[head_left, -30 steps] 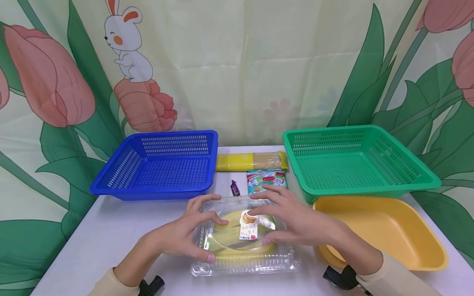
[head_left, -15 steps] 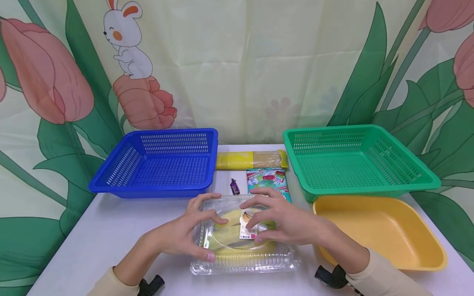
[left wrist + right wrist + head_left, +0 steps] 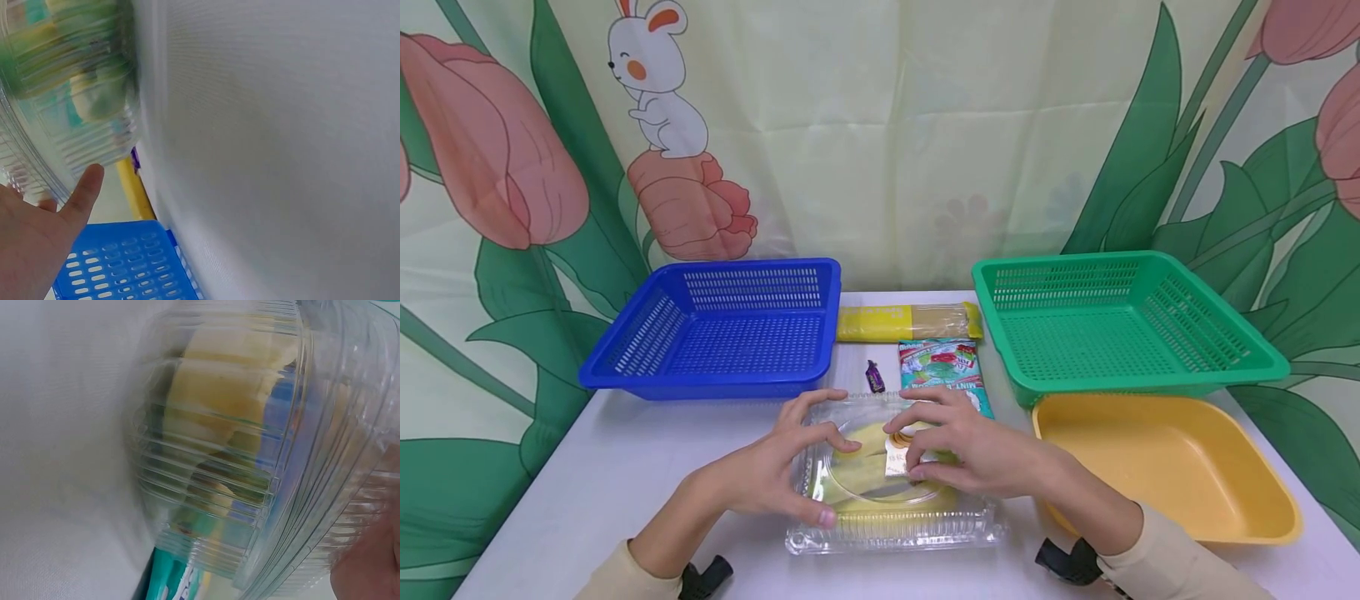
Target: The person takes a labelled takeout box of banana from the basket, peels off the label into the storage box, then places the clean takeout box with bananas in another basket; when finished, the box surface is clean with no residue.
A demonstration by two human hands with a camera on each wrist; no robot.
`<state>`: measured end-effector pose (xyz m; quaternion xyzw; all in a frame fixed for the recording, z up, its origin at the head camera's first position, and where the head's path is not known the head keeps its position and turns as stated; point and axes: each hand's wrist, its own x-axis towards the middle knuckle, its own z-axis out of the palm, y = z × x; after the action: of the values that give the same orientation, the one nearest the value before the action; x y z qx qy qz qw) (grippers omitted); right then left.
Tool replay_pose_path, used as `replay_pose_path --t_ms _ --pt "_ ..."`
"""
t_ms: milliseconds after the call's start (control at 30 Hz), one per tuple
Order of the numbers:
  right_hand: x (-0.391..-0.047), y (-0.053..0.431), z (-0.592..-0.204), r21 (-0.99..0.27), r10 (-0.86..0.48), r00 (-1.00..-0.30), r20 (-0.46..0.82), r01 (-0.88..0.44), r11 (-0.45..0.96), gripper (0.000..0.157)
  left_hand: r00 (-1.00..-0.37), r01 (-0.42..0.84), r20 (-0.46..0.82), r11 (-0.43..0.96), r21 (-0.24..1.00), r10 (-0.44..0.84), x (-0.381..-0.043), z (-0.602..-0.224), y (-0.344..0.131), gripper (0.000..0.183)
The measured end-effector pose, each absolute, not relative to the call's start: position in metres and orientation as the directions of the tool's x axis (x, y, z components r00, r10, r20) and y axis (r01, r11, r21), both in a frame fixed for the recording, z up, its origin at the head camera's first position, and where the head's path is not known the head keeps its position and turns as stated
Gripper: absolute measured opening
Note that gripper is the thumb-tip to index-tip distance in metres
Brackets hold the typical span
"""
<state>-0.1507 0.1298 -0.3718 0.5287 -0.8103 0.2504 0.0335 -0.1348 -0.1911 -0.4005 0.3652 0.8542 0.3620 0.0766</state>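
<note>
A clear plastic clamshell box (image 3: 872, 533) of bananas (image 3: 861, 479) lies near the front of the table, its lid down. My left hand (image 3: 771, 471) holds the box's left side, thumb at the front and bent fingers over the lid; one finger reaches down the ribbed side in the left wrist view. My right hand (image 3: 973, 450) bends over the lid, its thumb and a finger pinching the lower right corner of a white label (image 3: 897, 457) with a banana picture. The hand covers part of the label. Only a blurred bit of that hand shows in the right wrist view.
Behind the box lie a small purple-wrapped candy (image 3: 875, 377), a teal candy bag (image 3: 943, 367) and a yellow noodle packet (image 3: 880, 325). A blue basket (image 3: 722, 387) stands at back left, a green basket (image 3: 1150, 385) at back right. A yellow tub (image 3: 1262, 475) sits right of my hand.
My right hand has moved slightly left and its fingers have drawn together at the label, covering its red stamp. The label's lower edge looks raised. My left hand stays put.
</note>
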Motion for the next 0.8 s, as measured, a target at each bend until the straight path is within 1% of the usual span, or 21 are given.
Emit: replay_pose_path --t_ms 167,333,433,567,633,800 --pt "-0.1486 0.1298 -0.3718 -0.353 -0.841 -0.455 0.293 -0.869 0.347 0.006 -0.719 0.567 0.134 0.465 0.679 0.682 -0.1357 -0.4004 -0.1902 0.062" --pt "-0.1473 0.1268 -0.3717 -0.364 -0.846 -0.459 0.270 -0.862 0.352 0.005 -0.733 0.551 0.119 0.482 0.681 0.669 -0.1328 -0.4002 -0.1931 0.062" --pt "-0.1472 0.1244 -0.3715 -0.352 -0.850 -0.451 0.272 -0.869 0.348 0.006 -0.739 0.544 0.117 0.486 0.683 0.663 -0.1308 -0.4004 -0.1952 0.062" --pt "-0.1471 0.1265 -0.3718 -0.330 -0.846 -0.451 0.284 -0.875 0.356 0.008 -0.730 0.554 0.125 0.475 0.684 0.671 -0.1321 -0.4003 -0.1932 0.061" --pt "-0.1474 0.1282 -0.3720 -0.343 -0.843 -0.458 0.284 -0.869 0.357 0.008 -0.727 0.554 0.124 0.471 0.687 0.675 -0.1328 -0.3997 -0.1917 0.061" --pt "-0.1490 0.1305 -0.3730 -0.425 -0.826 -0.468 0.314 -0.847 0.319 0.010 -0.736 0.537 0.109 0.478 0.695 0.669 -0.1325 -0.3974 -0.1901 0.061"
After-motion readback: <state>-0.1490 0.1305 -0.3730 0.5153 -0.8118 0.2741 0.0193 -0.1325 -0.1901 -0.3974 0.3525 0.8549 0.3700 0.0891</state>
